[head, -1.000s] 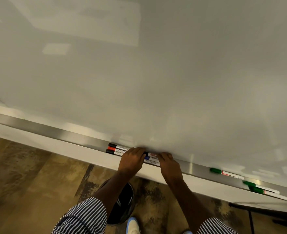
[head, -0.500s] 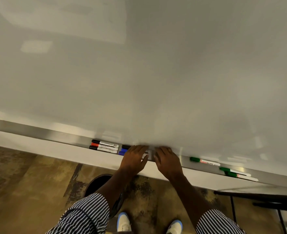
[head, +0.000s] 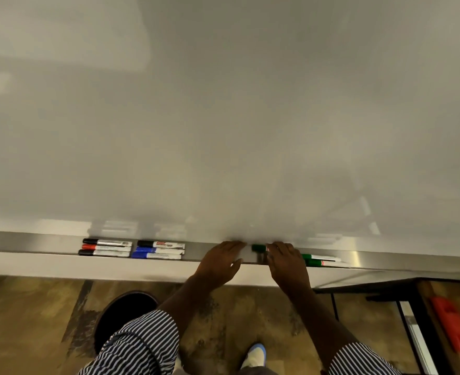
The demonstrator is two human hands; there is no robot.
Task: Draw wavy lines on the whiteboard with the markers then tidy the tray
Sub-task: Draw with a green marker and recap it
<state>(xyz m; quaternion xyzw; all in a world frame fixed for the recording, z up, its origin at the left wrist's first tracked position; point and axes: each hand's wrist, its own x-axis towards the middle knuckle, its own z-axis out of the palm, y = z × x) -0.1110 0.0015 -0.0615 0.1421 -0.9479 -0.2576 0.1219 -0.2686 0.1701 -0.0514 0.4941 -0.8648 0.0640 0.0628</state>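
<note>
The whiteboard [head: 223,117] is blank. Its metal tray [head: 33,243] holds a left group of two black markers and a red marker [head: 105,248]. Beside them lie a black marker [head: 161,244] and two blue markers [head: 157,253]. My left hand [head: 220,263] rests on the tray with its fingers spread and holds nothing. Just to its right, my right hand [head: 287,263] covers a green marker [head: 259,248], pinching it between fingers and thumb, and only the green cap shows. Two more green markers [head: 321,260] lie right of that hand.
A dark round bin [head: 126,315] stands on the brown floor below the tray. At the lower right is a black-framed table [head: 423,320] with an orange object [head: 452,326] on it. My white shoe [head: 254,357] shows between my striped sleeves.
Both hands have moved right along the tray, off the blue and black markers, which now lie uncovered in a group. My right hand has reached the first green marker.
</note>
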